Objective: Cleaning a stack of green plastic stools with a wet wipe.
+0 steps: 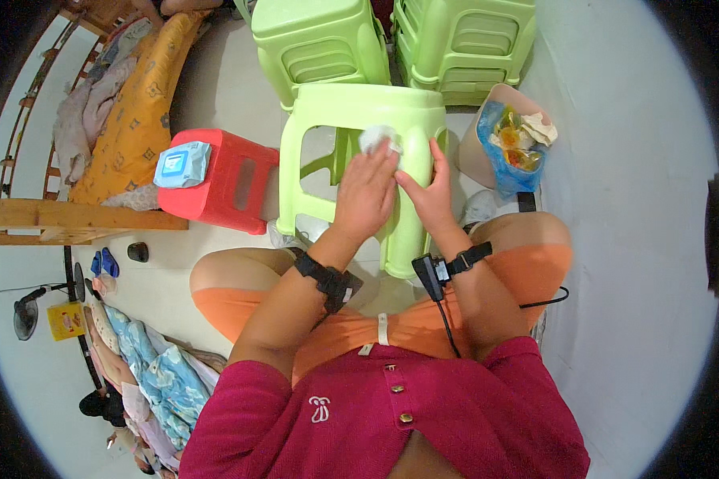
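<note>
A light green plastic stool (420, 172) is between my knees, its seat end away from me and its legs pointing toward me. My left hand (366, 190) presses a crumpled white wipe (378, 139) against the stool's side near the top of a leg, its fingers together over the wipe. On the right edge of that same leg, my right hand (431, 195) grips the stool, thumb across the face and index finger along the side. The rest of its fingers are partly hidden.
To the left, a red stool (216, 188) carries a wipes packet (183, 164). Stacked green stools (319, 48) and another green stack (471, 40) stand beyond. At right is a pink bin (473, 156) with a blue liner, beside the pale wall (623, 239). A wooden bed frame (80, 214) is far left.
</note>
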### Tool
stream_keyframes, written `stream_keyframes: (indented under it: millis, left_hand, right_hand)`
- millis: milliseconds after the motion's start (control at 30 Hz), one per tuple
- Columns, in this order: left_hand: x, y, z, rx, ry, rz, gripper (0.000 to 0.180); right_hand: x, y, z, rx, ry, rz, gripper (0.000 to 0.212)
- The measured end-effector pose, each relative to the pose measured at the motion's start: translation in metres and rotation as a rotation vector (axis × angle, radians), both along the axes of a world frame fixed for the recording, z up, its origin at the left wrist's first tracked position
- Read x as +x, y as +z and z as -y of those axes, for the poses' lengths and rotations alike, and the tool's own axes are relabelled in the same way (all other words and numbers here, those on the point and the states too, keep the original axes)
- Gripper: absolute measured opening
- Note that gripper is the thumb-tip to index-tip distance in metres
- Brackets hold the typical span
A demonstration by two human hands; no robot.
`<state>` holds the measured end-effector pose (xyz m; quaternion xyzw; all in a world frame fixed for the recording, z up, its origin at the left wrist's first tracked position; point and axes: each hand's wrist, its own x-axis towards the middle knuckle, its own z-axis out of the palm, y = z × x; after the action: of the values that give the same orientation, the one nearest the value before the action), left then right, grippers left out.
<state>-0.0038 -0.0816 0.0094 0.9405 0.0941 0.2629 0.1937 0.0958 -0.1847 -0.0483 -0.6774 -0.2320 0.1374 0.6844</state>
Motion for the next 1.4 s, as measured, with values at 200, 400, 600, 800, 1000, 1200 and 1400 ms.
stream_keyframes:
  millis: [200, 400, 600, 800, 1000, 1200, 1400]
  left_hand:
    - [-0.024, 0.013, 0.002, -0.063, -0.069, -0.081, 0.041]
    - [-0.011, 0.023, -0.054, 0.031, 0.180, 0.129, 0.029]
    - [-0.024, 0.021, -0.026, 0.115, 0.000, 0.024, 0.018]
    - [-0.019, 0.028, -0.059, 0.131, 0.108, 0.165, 0.020]
    - [-0.022, 0.032, -0.044, 0.177, -0.109, 0.021, 0.022]
    - [-0.014, 0.031, -0.087, 0.104, 0.097, 0.094, 0.015]
    - [-0.013, 0.020, -0.079, 0.133, 0.132, 0.062, 0.012]
  right_hand:
    - [-0.014, 0.008, 0.002, -0.054, -0.062, 0.228, 0.085]
    - [-0.032, 0.030, -0.003, -0.157, -0.047, 0.351, 0.085]
    - [-0.032, 0.027, -0.004, -0.177, -0.033, 0.410, 0.085]
    - [-0.036, 0.029, -0.007, -0.195, 0.016, 0.399, 0.084]
    - [-0.033, 0.030, -0.007, -0.190, 0.030, 0.435, 0.085]
    - [-0.032, 0.028, -0.010, -0.167, -0.001, 0.396, 0.084]
    - [-0.034, 0.027, -0.011, -0.210, -0.026, 0.404, 0.085]
